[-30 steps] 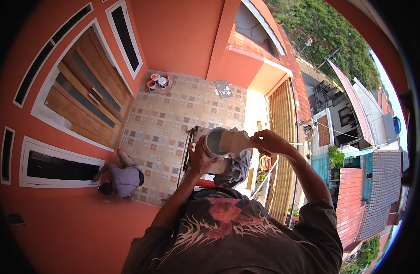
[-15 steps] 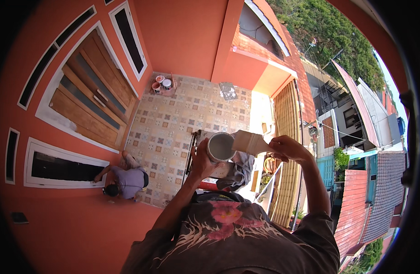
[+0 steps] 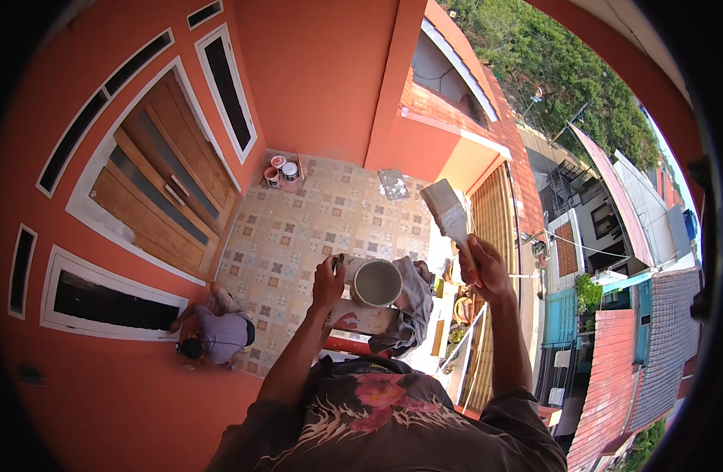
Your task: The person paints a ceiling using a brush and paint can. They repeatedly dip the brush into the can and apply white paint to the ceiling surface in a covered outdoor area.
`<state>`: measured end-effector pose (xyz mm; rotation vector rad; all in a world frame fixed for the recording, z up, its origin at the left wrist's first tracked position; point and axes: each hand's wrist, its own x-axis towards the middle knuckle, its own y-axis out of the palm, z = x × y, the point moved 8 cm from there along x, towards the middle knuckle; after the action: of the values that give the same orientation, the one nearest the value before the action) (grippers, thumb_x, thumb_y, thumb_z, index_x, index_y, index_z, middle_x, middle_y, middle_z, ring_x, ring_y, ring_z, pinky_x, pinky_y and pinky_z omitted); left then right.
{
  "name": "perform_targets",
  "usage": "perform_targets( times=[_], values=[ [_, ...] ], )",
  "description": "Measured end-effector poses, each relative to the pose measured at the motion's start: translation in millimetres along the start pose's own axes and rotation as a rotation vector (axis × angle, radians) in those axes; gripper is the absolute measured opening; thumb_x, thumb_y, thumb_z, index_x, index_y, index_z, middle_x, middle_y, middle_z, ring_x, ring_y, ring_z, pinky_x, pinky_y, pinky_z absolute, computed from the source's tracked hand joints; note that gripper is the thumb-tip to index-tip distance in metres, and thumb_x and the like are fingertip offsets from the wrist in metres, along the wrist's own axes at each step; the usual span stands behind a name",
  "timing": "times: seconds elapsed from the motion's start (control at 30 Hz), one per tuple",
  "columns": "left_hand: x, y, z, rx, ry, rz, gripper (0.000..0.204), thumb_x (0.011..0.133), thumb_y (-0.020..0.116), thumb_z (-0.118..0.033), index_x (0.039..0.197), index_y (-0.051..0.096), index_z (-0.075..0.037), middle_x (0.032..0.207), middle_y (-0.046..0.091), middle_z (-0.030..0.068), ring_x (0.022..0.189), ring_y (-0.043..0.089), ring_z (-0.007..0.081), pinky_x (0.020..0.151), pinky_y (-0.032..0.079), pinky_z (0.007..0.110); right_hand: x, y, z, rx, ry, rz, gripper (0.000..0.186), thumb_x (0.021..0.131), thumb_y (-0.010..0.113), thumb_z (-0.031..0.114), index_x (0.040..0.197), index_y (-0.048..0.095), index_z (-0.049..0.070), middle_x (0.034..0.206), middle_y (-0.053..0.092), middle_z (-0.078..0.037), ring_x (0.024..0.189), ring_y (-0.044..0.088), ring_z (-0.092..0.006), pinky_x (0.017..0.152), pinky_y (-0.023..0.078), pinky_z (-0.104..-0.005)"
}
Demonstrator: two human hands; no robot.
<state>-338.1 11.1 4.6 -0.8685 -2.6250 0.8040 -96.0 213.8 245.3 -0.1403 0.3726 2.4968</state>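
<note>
A wide flat paint brush point(image 3: 446, 206) with a pale handle is held up in my right hand point(image 3: 484, 269), its bristles pointing up and away to the left. My left hand point(image 3: 328, 283) is closed around the left edge of a paint-stained stepladder top point(image 3: 365, 318). On that top, just right of my left hand, stands an open round pot point(image 3: 377, 284) of greyish-white paint, touched by neither hand. A crumpled grey cloth point(image 3: 413, 303) hangs over the right side of the top, beside the pot.
A person point(image 3: 220, 329) crouches at a low white-framed window point(image 3: 114, 303) on the left. Paint buckets point(image 3: 289, 170) stand in the far corner of the tiled floor point(image 3: 298, 220). A stained sheet point(image 3: 393, 185) lies near the far wall. Railing point(image 3: 495, 228) runs along the right.
My right hand has lifted the brush away from the pot, up and to the right. My left hand has let go of the pot, now on the ladder top, and grips the edge.
</note>
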Motion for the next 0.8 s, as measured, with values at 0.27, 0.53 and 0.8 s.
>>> perform_targets(
  times=[0.27, 0.53, 0.8],
  values=[
    [18.9, 36.4, 8.2, 0.178, -0.196, 0.271, 0.051, 0.097, 0.053, -0.040, 0.139, 0.040, -0.013, 0.120, 0.056, 0.0270, 0.103, 0.063, 0.0488, 0.085, 0.052, 0.058, 30.9, 13.7, 85.8, 0.157, -0.284, -0.119, 0.029, 0.109, 0.040, 0.033, 0.094, 0.048, 0.009, 0.067, 0.048, -0.001, 0.050, 0.039, -0.0099, 0.047, 0.034, -0.0252],
    [8.0, 60.2, 10.0, 0.554, 0.688, -0.371, 0.044, 0.098, 0.051, -0.008, 0.137, 0.044, 0.010, 0.105, 0.061, 0.0274, 0.077, 0.065, 0.0401, 0.055, 0.057, 0.043, 76.9, 23.2, 205.7, 0.083, -0.519, -0.166, 0.025, 0.108, 0.043, 0.027, 0.097, 0.051, 0.006, 0.065, 0.048, -0.002, 0.046, 0.039, -0.0101, 0.046, 0.034, -0.0257],
    [18.3, 58.8, 38.2, 0.042, 0.278, -0.188, 0.038, 0.104, 0.044, -0.028, 0.134, 0.053, -0.006, 0.091, 0.061, 0.0295, 0.073, 0.064, 0.0443, 0.057, 0.053, 0.050, 172.6, 58.9, 340.7, 0.109, -0.706, -0.186, 0.016, 0.103, 0.049, 0.021, 0.098, 0.050, 0.005, 0.068, 0.051, -0.005, 0.048, 0.044, -0.0124, 0.047, 0.039, -0.0279]
  ],
)
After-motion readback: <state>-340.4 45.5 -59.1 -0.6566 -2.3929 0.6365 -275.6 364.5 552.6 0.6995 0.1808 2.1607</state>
